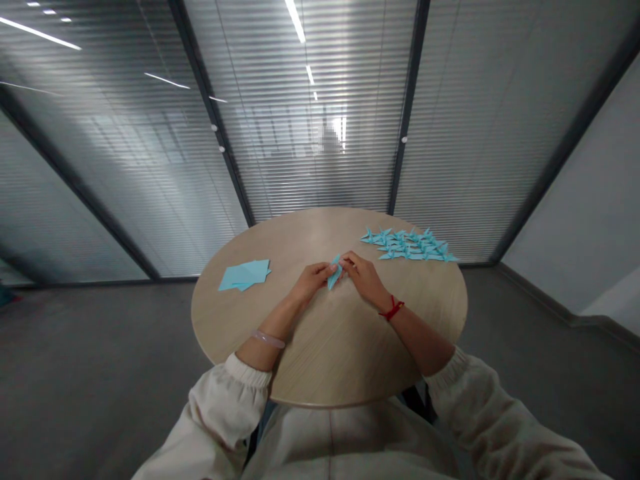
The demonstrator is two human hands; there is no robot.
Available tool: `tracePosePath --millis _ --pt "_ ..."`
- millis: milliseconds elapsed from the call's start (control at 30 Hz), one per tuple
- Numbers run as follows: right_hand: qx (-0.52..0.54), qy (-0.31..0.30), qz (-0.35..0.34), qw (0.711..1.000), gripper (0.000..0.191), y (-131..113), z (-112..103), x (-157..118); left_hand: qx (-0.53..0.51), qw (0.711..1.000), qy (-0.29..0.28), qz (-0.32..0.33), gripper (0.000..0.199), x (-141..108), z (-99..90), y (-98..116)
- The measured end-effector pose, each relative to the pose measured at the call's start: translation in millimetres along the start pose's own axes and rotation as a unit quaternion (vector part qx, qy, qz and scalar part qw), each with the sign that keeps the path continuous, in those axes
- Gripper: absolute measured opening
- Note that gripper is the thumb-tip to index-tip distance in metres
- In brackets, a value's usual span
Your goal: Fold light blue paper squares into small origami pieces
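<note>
A narrow, folded piece of blue origami paper (335, 274) is held between my two hands over the middle of the round wooden table (345, 360). My left hand (314, 278) pinches its left side between thumb and fingers. On the other side, my right hand (364, 275) grips its upper right edge with the fingertips. The paper stands at a slant and comes to a point at the bottom. Its exact folds are too small to make out.
Several folded blue paper cranes (410, 245) stand in rows at the table's back right. On the left lies a loose stack of flat blue paper sheets (245, 275). Behind the table rises a glass partition with blinds (320, 180); a white wall (575, 220) is on the right.
</note>
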State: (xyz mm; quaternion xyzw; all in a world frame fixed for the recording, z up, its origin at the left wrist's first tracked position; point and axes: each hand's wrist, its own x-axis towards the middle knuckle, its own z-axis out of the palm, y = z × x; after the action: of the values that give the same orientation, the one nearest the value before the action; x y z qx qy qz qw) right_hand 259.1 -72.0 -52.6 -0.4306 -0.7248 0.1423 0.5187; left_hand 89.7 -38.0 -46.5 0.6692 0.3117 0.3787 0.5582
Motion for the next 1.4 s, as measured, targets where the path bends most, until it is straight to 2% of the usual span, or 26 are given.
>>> tracePosePath --millis 267,467,567,700,767,900,1067,1400 --pt "-0.02 0.009 0.018 1.0 0.021 -1.9 0.9 -0.4 0.049 0.999 -0.02 0.004 0.043 -2.2 1.7 7.2" --pt "-0.004 0.012 0.025 1.0 0.02 0.5 2.7 0.0 0.071 0.997 -0.008 0.015 0.043 -4.1 2.6 12.2" --pt "0.04 0.018 0.058 0.997 0.021 1.6 4.6 -0.2 0.066 0.997 0.027 0.026 0.042 -4.2 2.5 13.2" --pt "0.076 0.012 0.088 0.993 0.036 0.2 7.1 -0.3 0.034 0.994 0.097 0.032 0.043 -4.1 2.0 15.1" --pt "0.085 0.001 0.094 0.992 0.034 -1.4 7.4 -0.1 0.019 0.992 0.121 0.036 0.042 -3.9 1.5 16.1" --pt "0.088 -0.018 0.084 0.992 0.026 -4.0 6.2 0.4 0.013 0.989 0.142 0.043 0.038 -3.7 0.8 17.5" --pt "0.055 -0.017 0.077 0.995 0.026 -4.6 5.4 0.5 0.01 0.986 0.16 0.053 0.033 -4.5 2.8 18.0" --pt "0.048 -0.01 0.084 0.995 0.031 2.2 5.9 0.1 0.012 0.99 0.133 0.044 0.035 -5.5 3.3 17.1"
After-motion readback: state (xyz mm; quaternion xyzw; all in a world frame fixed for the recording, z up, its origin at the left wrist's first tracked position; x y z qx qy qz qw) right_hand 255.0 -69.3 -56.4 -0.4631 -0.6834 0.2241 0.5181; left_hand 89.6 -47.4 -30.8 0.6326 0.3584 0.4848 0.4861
